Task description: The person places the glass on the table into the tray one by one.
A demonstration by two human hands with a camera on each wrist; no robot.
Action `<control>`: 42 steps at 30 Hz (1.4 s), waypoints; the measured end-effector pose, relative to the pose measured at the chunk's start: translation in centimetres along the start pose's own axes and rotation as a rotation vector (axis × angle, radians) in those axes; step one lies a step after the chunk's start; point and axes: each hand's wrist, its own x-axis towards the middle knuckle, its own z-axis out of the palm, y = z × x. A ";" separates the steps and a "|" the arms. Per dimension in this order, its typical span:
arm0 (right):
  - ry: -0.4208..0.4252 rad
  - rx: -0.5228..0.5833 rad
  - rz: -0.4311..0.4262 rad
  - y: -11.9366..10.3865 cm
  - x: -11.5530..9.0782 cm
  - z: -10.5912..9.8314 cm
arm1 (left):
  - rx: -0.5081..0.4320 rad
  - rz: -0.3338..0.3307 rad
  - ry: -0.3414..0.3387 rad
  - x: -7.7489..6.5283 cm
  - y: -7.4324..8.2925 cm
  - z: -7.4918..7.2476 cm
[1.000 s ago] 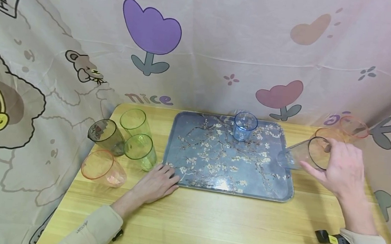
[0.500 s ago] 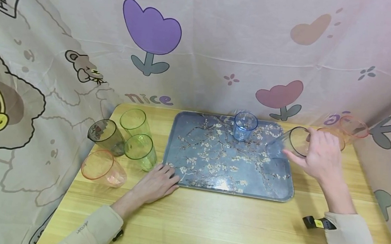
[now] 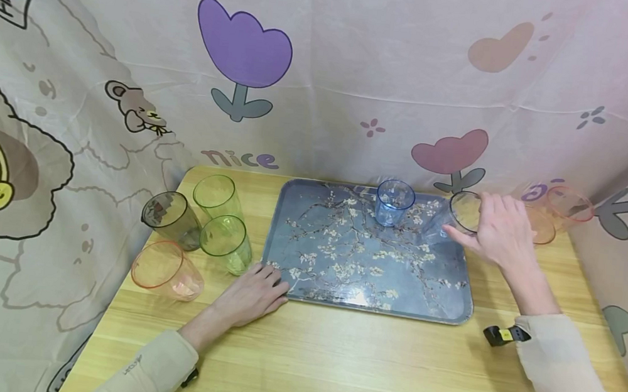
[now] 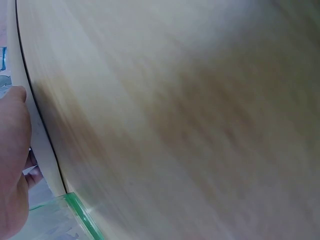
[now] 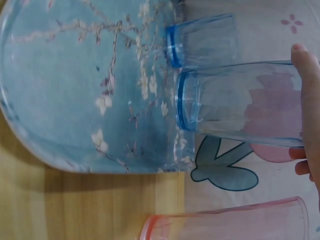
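My right hand (image 3: 506, 232) grips a tall, pale blue glass (image 5: 225, 105) near its rim, fingers and thumb around its upper part. The glass's base is over the back right corner of the flower-patterned tray (image 3: 334, 283), right at its surface in the right wrist view. To its left on the tray stands a shorter blue glass (image 3: 391, 210), upright. My left hand (image 3: 250, 295) rests at the tray's front left corner with its fingers relaxed over the edge. Close beside those fingers is a green glass (image 3: 226, 247), whose green rim shows in the left wrist view.
Left of the tray stand another green glass (image 3: 217, 196), a dark grey glass (image 3: 172, 220) and a pinkish-orange glass (image 3: 170, 274). Behind my right hand are an orange glass (image 3: 540, 227) and a pink one (image 3: 570, 205). A printed curtain (image 3: 339, 53) hangs behind the table (image 3: 354, 364).
My right hand has carried the tall glass leftward and back, from the tray's right edge to its back right corner, tilting it more upright. The left hand stays in place.
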 end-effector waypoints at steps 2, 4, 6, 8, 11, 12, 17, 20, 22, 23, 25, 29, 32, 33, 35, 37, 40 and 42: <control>-0.056 0.004 0.010 0.2 0.3 0.1 | -0.002 -0.001 0.001 0.0 0.0 0.0; -0.102 0.005 0.022 0.4 0.5 0.2 | -0.006 -0.001 0.000 0.0 0.0 0.0; -0.113 -0.008 0.010 0.6 0.8 0.4 | -0.011 -0.002 0.001 0.0 0.0 0.0; -0.089 -0.019 -0.021 0.7 1.2 0.8 | -0.013 -0.003 0.000 0.0 -0.1 0.0; -0.027 -0.044 -0.089 1.0 1.8 1.5 | -0.014 -0.005 0.001 0.0 0.0 0.0; -0.010 -0.048 -0.106 1.1 2.0 1.7 | -0.013 -0.005 0.000 0.0 0.0 0.0; -0.006 -0.076 -0.128 1.3 2.5 2.4 | -0.016 -0.006 -0.003 0.1 0.0 -0.2; -0.039 -0.080 -0.122 1.4 2.7 2.7 | -0.018 -0.008 -0.004 0.1 0.0 -0.2; -0.047 -0.075 -0.124 1.4 2.8 2.8 | -0.015 -0.008 -0.002 0.1 0.0 -0.2; -0.047 -0.074 -0.128 1.4 2.9 2.9 | -0.015 -0.007 -0.001 0.1 0.0 -0.1; -0.045 -0.074 -0.136 1.5 3.0 3.1 | -0.012 -0.005 0.002 0.1 0.0 -0.1; -0.045 -0.083 -0.143 1.6 3.3 3.4 | -0.010 -0.001 0.008 0.0 0.1 0.0; -0.073 -0.083 -0.128 1.6 3.5 3.5 | -0.009 -0.002 0.010 0.0 0.1 0.1; -0.084 -0.083 -0.120 1.6 3.5 3.5 | -0.009 -0.002 0.011 0.0 0.1 0.1; -0.107 -0.076 -0.107 1.7 3.7 3.6 | -0.008 -0.002 0.010 0.0 0.1 0.1; -0.124 -0.069 -0.096 1.8 3.8 3.7 | -0.008 -0.002 0.010 -0.1 0.1 0.1; -0.135 -0.065 -0.081 1.9 4.0 3.9 | -0.009 -0.002 0.010 -0.1 0.1 0.0; -0.146 -0.065 -0.067 1.9 4.1 4.0 | -0.009 -0.003 0.011 -0.1 0.1 0.0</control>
